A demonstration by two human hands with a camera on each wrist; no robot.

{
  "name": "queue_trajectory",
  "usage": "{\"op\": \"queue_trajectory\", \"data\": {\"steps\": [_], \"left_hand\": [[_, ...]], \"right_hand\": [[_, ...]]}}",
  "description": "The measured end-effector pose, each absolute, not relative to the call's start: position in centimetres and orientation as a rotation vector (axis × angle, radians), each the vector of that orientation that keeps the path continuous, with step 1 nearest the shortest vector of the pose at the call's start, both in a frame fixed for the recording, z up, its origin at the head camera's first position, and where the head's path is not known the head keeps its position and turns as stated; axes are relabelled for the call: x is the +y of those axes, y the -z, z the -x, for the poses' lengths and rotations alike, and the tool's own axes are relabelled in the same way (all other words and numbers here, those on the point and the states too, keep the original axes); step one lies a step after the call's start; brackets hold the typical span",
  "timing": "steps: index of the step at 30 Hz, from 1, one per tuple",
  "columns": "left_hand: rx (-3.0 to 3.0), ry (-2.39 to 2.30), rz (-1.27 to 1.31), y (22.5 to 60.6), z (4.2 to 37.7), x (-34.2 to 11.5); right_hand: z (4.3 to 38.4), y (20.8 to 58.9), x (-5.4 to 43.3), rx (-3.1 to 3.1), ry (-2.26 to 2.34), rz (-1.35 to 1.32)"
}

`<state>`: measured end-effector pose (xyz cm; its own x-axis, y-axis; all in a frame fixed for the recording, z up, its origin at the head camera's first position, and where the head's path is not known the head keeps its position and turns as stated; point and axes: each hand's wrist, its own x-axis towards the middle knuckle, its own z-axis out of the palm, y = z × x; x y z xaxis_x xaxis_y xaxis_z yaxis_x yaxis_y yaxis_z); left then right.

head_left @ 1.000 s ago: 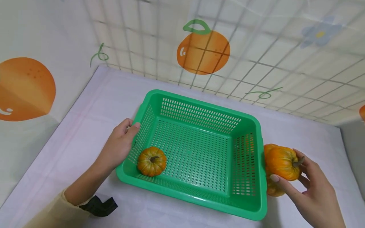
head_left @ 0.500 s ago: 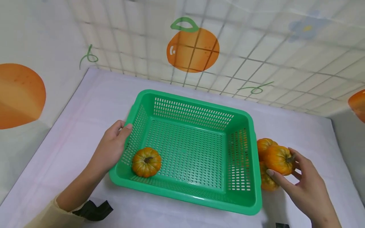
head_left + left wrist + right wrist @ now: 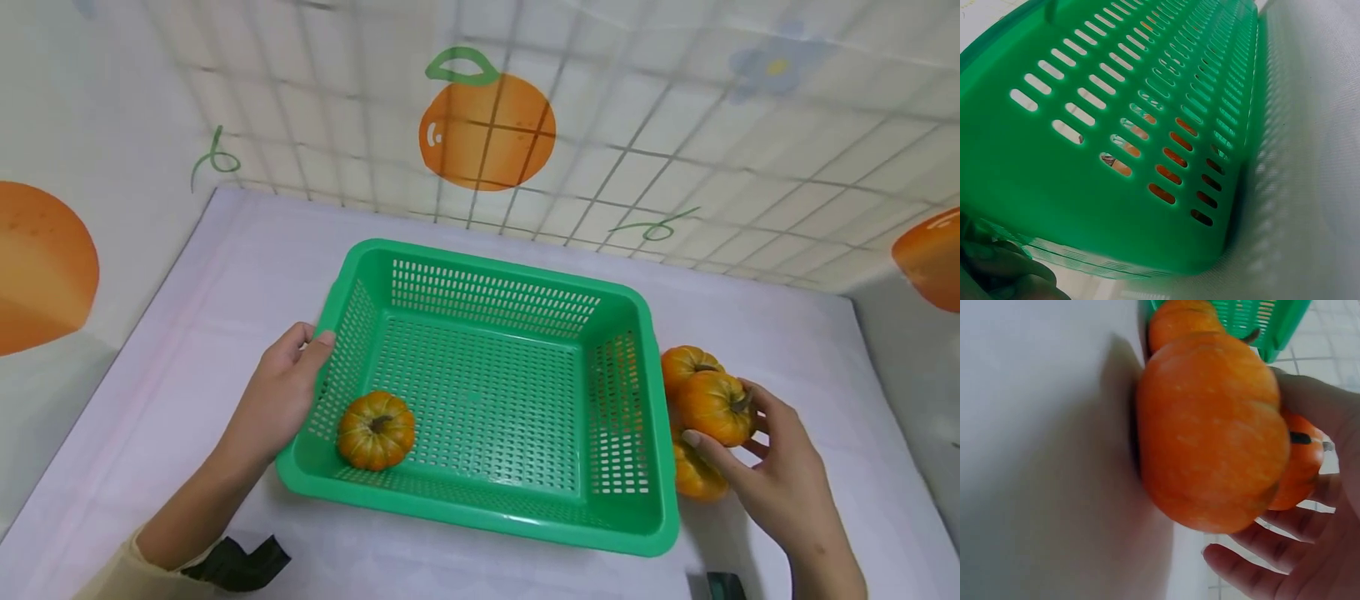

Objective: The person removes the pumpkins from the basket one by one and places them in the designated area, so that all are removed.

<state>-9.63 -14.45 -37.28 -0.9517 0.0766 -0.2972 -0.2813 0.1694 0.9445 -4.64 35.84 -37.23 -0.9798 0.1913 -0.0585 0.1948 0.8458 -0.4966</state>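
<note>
With thumb over the rim, my left hand [image 3: 281, 387] grips the left side of a green perforated plastic basket [image 3: 480, 527]. One small orange pumpkin [image 3: 377, 431] sits inside, in the near left corner. My right hand [image 3: 783, 467] holds another pumpkin [image 3: 715, 408] between thumb and fingers, outside the basket's right wall. Two more pumpkins stand close to that wall: one behind [image 3: 686, 367], one in front [image 3: 697, 472], both partly covered by the held one. In the right wrist view a large-looking pumpkin [image 3: 1210, 431] on the table hides part of the held pumpkin [image 3: 1300, 472].
White cloth covers the table [image 3: 247, 250]. A grid panel [image 3: 615, 133] behind printed sheeting with orange fruit rises at the back, with pale side walls left and right. A black bent piece [image 3: 238, 565] lies by the left sleeve; a small dark object [image 3: 725, 585] shows at the front edge.
The head view has shifted, so the scene sits further left. The pumpkins beside the basket show more behind the held one. Both hands keep their holds.
</note>
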Motion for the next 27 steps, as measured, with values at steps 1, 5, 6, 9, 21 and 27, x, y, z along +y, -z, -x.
{"op": "queue_trajectory", "data": {"steps": [1,5,6,9,21,27], "left_hand": [[2.175,-1.851,0.195,37.29,9.63,-14.50],[2.182,-1.851,0.193,37.42,9.62,-14.61],[2.183,-1.850,0.192,37.43,9.62,-14.62],[2.186,-1.849,0.184,37.49,9.66,-14.61],[2.189,-1.851,0.175,37.55,9.66,-14.60],[2.193,-1.851,0.163,37.60,9.68,-14.56]], "right_hand": [[4.64,37.25,35.72,3.016,0.816,-0.301],[4.61,37.42,35.28,3.030,0.844,-0.247],[4.59,37.44,35.18,3.029,0.852,-0.236],[4.49,37.48,34.94,3.025,0.856,-0.219],[4.09,37.60,34.93,2.999,0.723,-0.241],[3.99,37.55,35.03,2.941,0.669,-0.304]]}}
